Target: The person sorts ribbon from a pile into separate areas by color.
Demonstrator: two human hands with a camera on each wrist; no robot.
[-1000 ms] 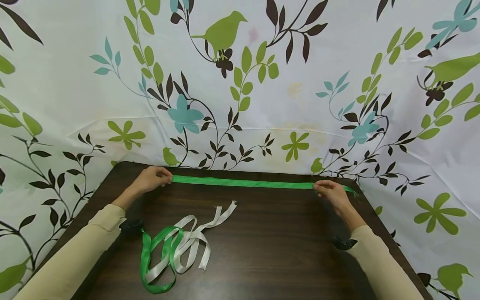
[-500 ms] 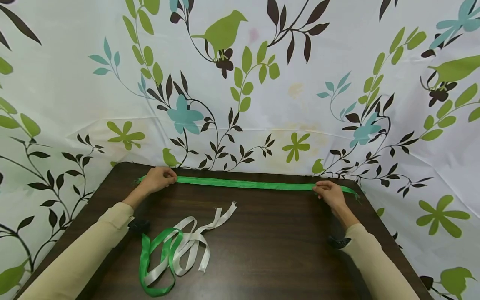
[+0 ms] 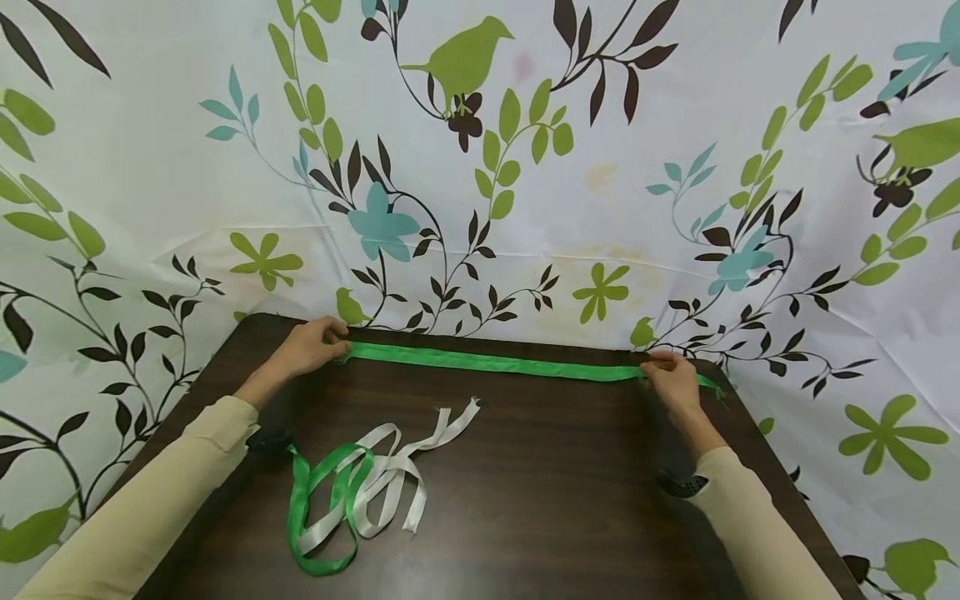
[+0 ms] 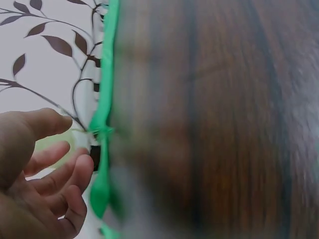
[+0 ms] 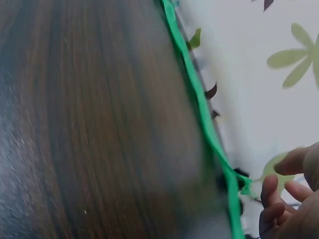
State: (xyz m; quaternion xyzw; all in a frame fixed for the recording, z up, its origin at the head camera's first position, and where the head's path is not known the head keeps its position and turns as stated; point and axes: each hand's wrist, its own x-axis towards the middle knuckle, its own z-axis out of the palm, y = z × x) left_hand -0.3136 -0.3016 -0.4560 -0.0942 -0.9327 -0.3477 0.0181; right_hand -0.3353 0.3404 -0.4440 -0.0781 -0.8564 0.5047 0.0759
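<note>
A long green ribbon (image 3: 487,362) lies stretched along the far edge of the dark wooden table. My left hand (image 3: 309,344) is beside its left part, thumb and fingers apart; in the left wrist view this hand (image 4: 47,169) hovers next to a small frayed tuft on the ribbon (image 4: 107,74). At the right part is my right hand (image 3: 670,382), with a frayed end showing beyond it in the head view. The right wrist view has that hand (image 5: 294,194) with its thumb and fingers spread near another green tuft (image 5: 245,186).
On the table (image 3: 540,500), left of the middle, lies a loose heap of a green ribbon (image 3: 298,500) and white ribbons (image 3: 390,471). Right behind the far edge hangs a white cloth (image 3: 450,292) printed with birds and leaves.
My left hand has moved slightly left and back, its fingers coming away from the green ribbon. My right hand has shifted a little right and up. The ribbon heap keeps its shape.
</note>
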